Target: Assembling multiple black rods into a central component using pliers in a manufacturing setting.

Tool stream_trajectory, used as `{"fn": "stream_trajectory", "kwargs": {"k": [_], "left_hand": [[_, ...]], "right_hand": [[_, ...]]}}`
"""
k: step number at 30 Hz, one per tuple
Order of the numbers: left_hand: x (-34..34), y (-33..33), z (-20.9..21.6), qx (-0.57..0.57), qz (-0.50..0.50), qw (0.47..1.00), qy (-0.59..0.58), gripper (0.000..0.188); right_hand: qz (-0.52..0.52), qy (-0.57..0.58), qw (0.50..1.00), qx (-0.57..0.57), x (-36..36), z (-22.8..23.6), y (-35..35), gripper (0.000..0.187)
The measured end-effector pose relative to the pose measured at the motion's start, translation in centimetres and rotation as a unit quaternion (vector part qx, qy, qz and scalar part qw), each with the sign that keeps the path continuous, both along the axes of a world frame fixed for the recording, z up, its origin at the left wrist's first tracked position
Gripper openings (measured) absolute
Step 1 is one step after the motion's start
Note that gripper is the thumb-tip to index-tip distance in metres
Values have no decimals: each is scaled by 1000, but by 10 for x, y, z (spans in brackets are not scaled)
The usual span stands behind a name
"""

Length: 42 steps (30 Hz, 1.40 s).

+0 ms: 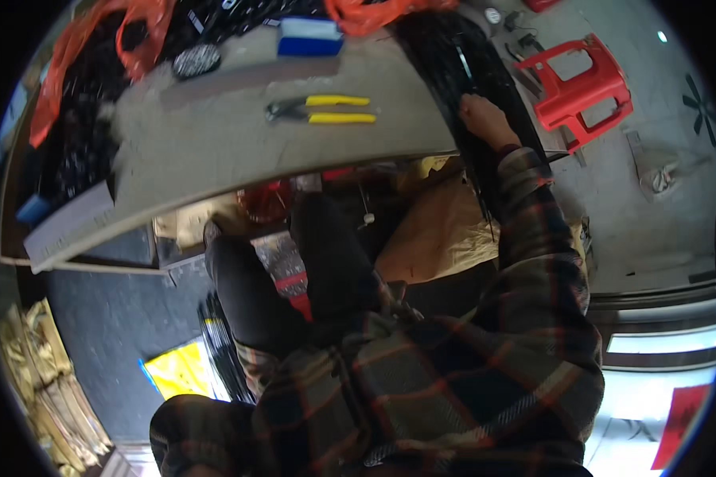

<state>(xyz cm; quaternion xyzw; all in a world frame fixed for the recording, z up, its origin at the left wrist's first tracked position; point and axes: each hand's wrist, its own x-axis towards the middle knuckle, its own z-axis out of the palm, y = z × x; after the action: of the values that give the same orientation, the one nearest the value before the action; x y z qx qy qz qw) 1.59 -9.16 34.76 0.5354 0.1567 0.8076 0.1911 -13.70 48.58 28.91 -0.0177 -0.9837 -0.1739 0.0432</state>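
**Right hand on the black strips at the bench's edge**

Only the right hand point(484, 119) shows plainly: it reaches out from a plaid sleeve point(533, 230) and rests on a bundle of long black strips point(461, 71) that runs along the right end of the bench point(215, 151) and hangs down over its edge. Its fingers curl down into the strips, but whether they actually pinch any of them cannot be told from this angle. No left hand can be made out; that arm is lost in the folds of the plaid shirt low in the view, so its grip cannot be judged.

Well to the left of the right hand, near the middle of the bench top, lies a pair of yellow-handled pliers point(322, 110), handles pointing right, touched by nothing. Behind them sits a blue and white box point(310, 37), and further left a small dark oval object point(196, 60). Orange plastic bags point(95, 40) drape over heaps of black material along the bench's far and left sides. On the floor to the right stands a red plastic stool point(581, 87), close beside the hanging strips.
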Motion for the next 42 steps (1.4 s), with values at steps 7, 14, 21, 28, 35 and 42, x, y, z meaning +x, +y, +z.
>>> {"fn": "stream_trajectory", "kwargs": {"k": [7, 14, 21, 28, 35, 42], "left_hand": [[-18, 40, 24, 187, -36, 957, 218, 23], [-51, 95, 12, 31, -244, 947, 208, 28], [-91, 156, -21, -392, 1, 895, 211, 26], [-140, 276, -102, -449, 327, 693, 461, 60], [-169, 404, -137, -334, 427, 703, 460, 75], [-203, 500, -147, -327, 468, 617, 542, 71]], "right_hand": [[-172, 127, 977, 0, -15, 8, -25, 72], [-164, 35, 981, -96, -34, -14, -15, 56], [-199, 119, 911, -340, -28, 7, -5, 24], [-168, -19, 796, -582, -24, 33, -17, 21], [-160, -46, 749, -641, 6, 32, -28, 28], [-196, -48, 750, -631, 84, 75, -26, 25]]}}
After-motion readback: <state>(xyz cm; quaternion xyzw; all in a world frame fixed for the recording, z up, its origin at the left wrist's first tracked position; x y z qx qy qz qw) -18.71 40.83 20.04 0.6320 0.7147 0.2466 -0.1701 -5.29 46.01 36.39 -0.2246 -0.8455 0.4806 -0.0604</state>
